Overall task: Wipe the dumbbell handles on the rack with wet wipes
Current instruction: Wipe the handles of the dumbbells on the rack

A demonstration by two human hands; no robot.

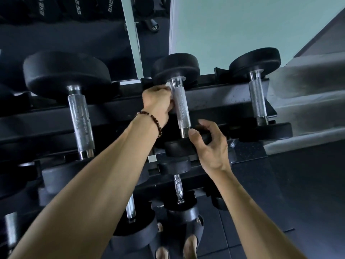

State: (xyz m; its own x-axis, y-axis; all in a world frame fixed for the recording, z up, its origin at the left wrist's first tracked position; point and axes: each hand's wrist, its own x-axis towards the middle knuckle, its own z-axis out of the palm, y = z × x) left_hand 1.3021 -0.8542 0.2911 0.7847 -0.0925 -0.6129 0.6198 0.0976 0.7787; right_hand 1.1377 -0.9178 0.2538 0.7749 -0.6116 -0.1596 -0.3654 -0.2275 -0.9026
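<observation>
Three dumbbells sit across the top tier of the rack (220, 96), and the middle dumbbell (179, 101) is the one being cleaned. On its far end, the left hand (158, 101) has its grip curled on a white wipe (169, 86), pressing it to the left side of the knurled handle (182, 105) just under the far head. Nearer the camera, the right hand (209, 144) rests thumb and fingers on the near head (179, 146), with a loosely curved grip.

To do this stroke well, I judge the wipe should wrap round the handle rather than touch one side, then be drawn the full length toward the near collar. The right hand is well placed to roll the dumbbell in its cradle so the underside comes up. Firm pressure matters, since knurling traps grime. The right dumbbell (258, 94) and the left dumbbell (78, 113) wait on either side.
</observation>
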